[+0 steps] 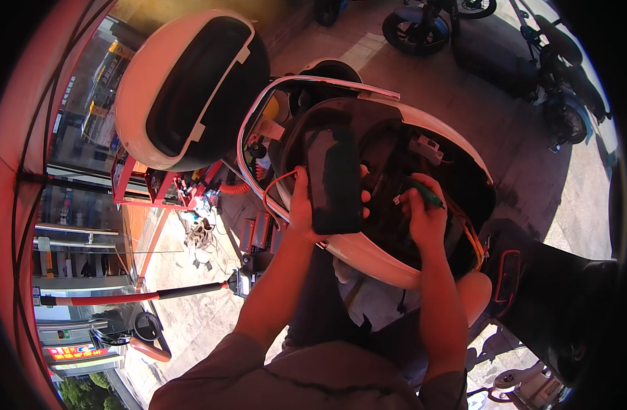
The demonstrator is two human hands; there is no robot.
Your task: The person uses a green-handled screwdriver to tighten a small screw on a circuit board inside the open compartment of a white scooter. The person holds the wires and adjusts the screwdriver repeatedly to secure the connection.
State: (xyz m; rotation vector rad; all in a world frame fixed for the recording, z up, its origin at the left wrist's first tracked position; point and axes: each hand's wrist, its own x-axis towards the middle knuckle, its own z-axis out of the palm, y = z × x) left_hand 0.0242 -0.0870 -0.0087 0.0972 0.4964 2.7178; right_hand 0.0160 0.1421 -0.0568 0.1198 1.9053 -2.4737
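Observation:
My left hand (300, 210) is wrapped round a black, flat, phone-like device (333, 183) with a glossy face, and its fingertips show at the right edge. An orange-red wire (269, 191) loops beside the thumb. My right hand (428, 217) pinches a slim tool with a green handle (426, 192); I cannot tell its kind. Both hands are over the dark open cavity (389, 164) in the body of a cream-white scooter (376, 257). Inside it lie a pale grey connector block (427, 148) and, to the right of my right hand, orange cables (469, 236).
A chrome rail (242, 147) curves round the cavity's left side. Left of it is a cream and black rear case (190, 89). A red rack (139, 184) with tools stands at left, near a red and black pole (132, 298). Other two-wheelers (416, 31) are parked at far right.

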